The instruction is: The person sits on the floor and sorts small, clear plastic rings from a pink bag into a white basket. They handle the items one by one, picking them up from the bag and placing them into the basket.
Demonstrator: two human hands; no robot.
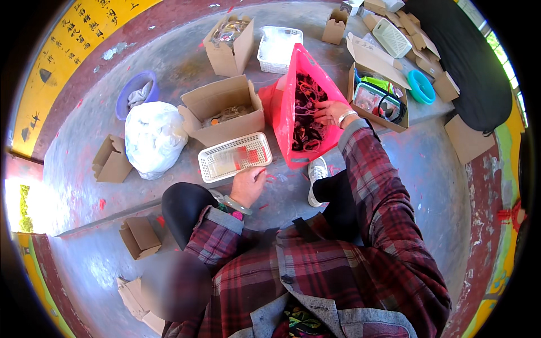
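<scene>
Dark, tangled strands [307, 135] lie inside an open pink plastic bag [276, 115], with the right hand [331, 114] reaching in at them; whether its fingers are clamped on any, I cannot tell. The left hand [248, 187] is curled beside a white plastic basket [204, 169], its grip unclear. Behind that basket stands an open cardboard box [231, 132].

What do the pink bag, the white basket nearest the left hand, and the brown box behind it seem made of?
Pink bag: likely thin glossy plastic, given its bright sheen and creases.
White basket: probably moulded plastic, smooth-looking, with regular perforations.
Brown box: apparently matte cardboard, with stiff raised flaps.
</scene>
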